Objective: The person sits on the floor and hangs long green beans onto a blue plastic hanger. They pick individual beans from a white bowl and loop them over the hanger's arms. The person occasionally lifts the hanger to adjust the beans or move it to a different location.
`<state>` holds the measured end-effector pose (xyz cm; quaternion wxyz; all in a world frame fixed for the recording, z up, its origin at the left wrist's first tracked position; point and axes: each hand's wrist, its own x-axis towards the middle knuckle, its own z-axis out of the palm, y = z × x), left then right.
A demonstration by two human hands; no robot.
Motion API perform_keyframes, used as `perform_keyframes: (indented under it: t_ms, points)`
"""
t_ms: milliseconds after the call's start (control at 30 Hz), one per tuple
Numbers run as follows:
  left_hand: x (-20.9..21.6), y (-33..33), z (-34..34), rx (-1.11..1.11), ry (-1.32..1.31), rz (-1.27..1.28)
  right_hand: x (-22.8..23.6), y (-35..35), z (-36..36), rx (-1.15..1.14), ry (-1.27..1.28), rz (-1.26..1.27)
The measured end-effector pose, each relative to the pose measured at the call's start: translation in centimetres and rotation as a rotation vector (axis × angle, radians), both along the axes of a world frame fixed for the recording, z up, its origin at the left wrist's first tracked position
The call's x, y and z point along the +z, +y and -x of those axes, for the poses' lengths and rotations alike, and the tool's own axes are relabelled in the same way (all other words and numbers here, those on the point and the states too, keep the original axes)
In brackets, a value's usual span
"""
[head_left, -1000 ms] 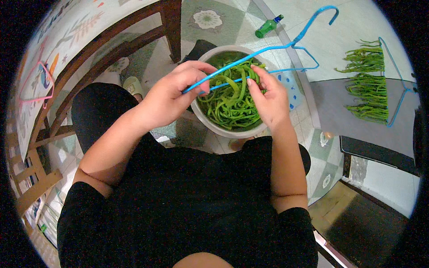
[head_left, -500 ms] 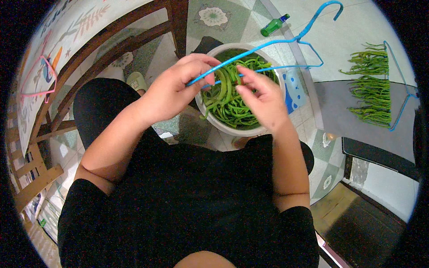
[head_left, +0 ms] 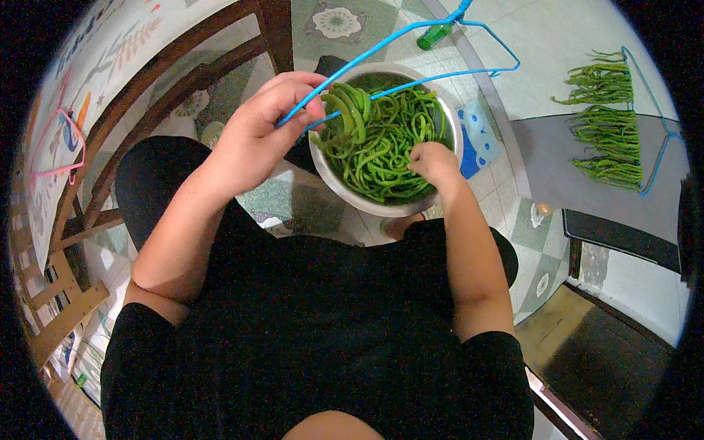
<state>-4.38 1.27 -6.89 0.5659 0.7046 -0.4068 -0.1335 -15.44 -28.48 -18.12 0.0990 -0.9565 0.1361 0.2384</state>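
Note:
My left hand (head_left: 268, 128) grips one end of a blue clothes hanger (head_left: 389, 37), which slants up to the right above a metal basin (head_left: 383, 209). A few long green beans (head_left: 353, 110) hang over the hanger's lower bar beside my left fingers. The basin holds a tangled heap of long beans (head_left: 374, 172). My right hand (head_left: 438, 166) is down at the basin's right side, fingers curled together against the beans; the fingertips are partly hidden. The hanger's hook runs out of the top edge.
On the right, another blue hanger (head_left: 658, 172) lies loaded with rows of beans (head_left: 605, 132). A green bottle (head_left: 434, 37) lies beyond the basin. A wooden chair (head_left: 275, 37) stands on the left, with a pink hanger (head_left: 59, 174) farther left.
My right hand has left the hanger and gone down to the beans in the basin. My left hand and the hanger have shifted slightly left.

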Motion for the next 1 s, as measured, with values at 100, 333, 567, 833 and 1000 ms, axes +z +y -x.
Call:
perform_keyframes:
  t_ms: [100, 333, 567, 833, 1000]
  points:
    - [-0.1, 0.0, 0.1, -0.005, 0.014, 0.019, 1.9, -2.1, 0.5, 0.038, -0.303, -0.123]
    - [-0.5, -0.4, 0.1, -0.022, 0.004, 0.044, 12.2, -1.8, 2.6, -0.480, -0.534, -0.714]
    - [-1.4, -1.2, 0.4, -0.018, -0.026, 0.055, 15.1, -0.8, 3.8, -0.473, -0.886, -1.319]
    - [-1.5, -1.6, 1.1, -0.070, -0.006, 0.012, 15.9, 1.9, 3.0, -0.487, -0.944, -1.543]
    - [-1.7, -1.6, 1.2, -0.084, -0.058, 0.004, 14.7, 3.1, 2.0, -0.561, -0.922, -1.420]
